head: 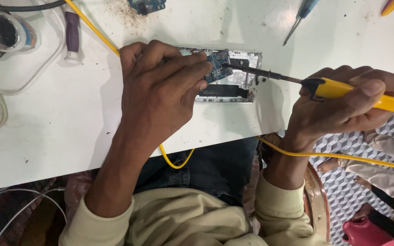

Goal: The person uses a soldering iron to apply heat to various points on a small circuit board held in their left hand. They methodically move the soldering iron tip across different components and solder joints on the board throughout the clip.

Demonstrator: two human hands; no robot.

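Fingertips of the left hand pinch a small blue circuit board over the opened phone frame on the white table, while the right hand grips a yellow soldering iron whose tip, apparently touching the board, could slip and burn those close fingers.

An opened phone body, silver-framed with its dark insides showing, lies flat on the white tabletop near its front edge. A small blue circuit board sits tilted on top of it. A soldering iron with a yellow handle and dark metal shaft lies nearly level, its tip touching the board's right edge.
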